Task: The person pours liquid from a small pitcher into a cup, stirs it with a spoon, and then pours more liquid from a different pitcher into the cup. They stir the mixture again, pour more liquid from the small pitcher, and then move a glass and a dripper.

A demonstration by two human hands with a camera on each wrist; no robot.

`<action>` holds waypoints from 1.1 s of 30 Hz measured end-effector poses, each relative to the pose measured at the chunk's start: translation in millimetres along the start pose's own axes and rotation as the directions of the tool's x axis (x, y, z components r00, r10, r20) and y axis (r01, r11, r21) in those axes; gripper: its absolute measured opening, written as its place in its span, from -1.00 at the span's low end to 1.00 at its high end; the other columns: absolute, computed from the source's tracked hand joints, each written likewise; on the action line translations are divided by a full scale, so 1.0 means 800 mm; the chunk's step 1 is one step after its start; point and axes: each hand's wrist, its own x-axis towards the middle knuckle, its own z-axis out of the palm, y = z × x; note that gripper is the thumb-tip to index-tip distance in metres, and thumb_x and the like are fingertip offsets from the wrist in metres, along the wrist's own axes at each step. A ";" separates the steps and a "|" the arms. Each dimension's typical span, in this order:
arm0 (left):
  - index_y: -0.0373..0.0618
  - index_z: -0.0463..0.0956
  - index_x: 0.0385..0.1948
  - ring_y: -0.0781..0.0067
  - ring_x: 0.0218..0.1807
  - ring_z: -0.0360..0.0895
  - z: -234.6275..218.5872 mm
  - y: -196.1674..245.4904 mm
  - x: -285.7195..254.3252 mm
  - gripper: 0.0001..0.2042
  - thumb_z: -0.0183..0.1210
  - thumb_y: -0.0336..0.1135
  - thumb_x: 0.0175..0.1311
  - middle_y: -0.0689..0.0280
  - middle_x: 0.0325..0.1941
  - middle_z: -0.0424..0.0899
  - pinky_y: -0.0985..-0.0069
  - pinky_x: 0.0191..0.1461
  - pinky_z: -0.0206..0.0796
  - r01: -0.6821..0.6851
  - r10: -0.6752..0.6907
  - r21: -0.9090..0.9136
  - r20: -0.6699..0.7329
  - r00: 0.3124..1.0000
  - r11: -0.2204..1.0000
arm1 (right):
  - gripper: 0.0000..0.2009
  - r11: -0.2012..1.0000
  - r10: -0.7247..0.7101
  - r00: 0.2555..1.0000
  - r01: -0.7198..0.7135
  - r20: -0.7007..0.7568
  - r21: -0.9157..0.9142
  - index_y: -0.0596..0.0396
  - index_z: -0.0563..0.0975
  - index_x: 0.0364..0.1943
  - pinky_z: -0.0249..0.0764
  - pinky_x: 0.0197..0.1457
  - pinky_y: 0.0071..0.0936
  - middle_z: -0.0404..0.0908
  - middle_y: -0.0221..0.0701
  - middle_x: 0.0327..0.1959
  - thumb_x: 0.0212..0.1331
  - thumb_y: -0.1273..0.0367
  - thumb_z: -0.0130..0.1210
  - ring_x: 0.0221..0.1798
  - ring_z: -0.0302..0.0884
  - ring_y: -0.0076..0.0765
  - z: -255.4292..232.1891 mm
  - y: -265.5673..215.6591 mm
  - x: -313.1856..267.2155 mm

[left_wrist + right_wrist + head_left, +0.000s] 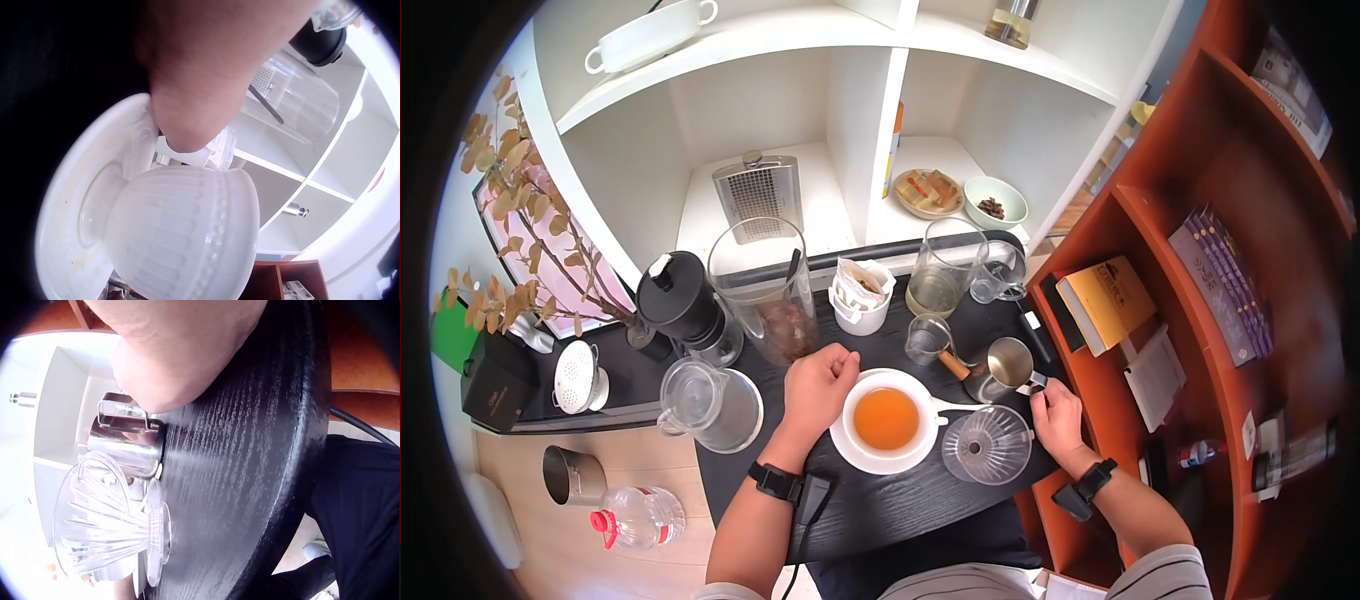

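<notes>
My left hand (820, 390) rests on the black table, fingers loosely curled and holding nothing, at the left side of a white saucer (59, 231). On that saucer stands a ribbed white cup (181, 231) of orange-brown liquid (886, 418). A white spoon (962, 406) sticks out to the cup's right. My right hand (1057, 420) lies at the table's right edge, loosely curled, its fingers right by the handle of a steel pitcher (125, 447). The handle's loop shows free in the right wrist view. Between cup and right hand stands a clear ribbed dripper (106, 531).
Behind the cup stand a tall glass cylinder (762, 290), a white cup with a drip bag (862, 300), a glass jug (945, 270) and a small wooden-handled glass pitcher (928, 340). A lidded jug (710, 405) and black grinder (680, 300) stand left. Shelves (730, 100) rise behind.
</notes>
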 end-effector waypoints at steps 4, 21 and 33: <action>-0.22 0.66 -0.44 0.47 -0.63 0.51 0.002 -0.004 0.000 -0.73 0.32 -0.23 0.45 0.28 -0.65 0.61 0.40 -0.46 0.30 -0.030 0.030 -0.005 -0.015 0.999 1.000 | -0.83 1.000 -0.016 1.000 0.016 -0.008 0.007 0.19 0.45 -0.37 0.48 -0.25 0.09 0.57 -0.04 -0.37 0.37 0.42 0.14 -0.29 0.60 0.30 0.000 0.001 0.001; -0.15 0.64 -0.44 0.13 -0.57 0.60 0.000 0.000 0.001 -0.73 0.30 -0.18 0.44 0.22 -0.62 0.63 0.24 -0.41 0.39 0.002 -0.002 0.006 0.010 1.000 1.000 | -0.81 0.999 0.011 1.000 -0.011 0.003 0.032 0.19 0.43 -0.38 0.45 -0.25 0.10 0.54 -0.04 -0.39 0.38 0.42 0.13 -0.30 0.57 0.30 -0.001 -0.002 0.001; -0.15 0.65 -0.43 0.14 -0.56 0.62 0.002 -0.004 0.001 -0.73 0.31 -0.18 0.44 0.22 -0.61 0.65 0.25 -0.40 0.39 -0.004 0.004 -0.003 0.004 1.000 1.000 | -0.81 0.999 0.015 1.000 -0.015 0.003 0.028 0.19 0.46 -0.35 0.47 -0.24 0.09 0.56 -0.04 -0.37 0.42 0.40 0.13 -0.28 0.59 0.30 -0.001 -0.002 -0.001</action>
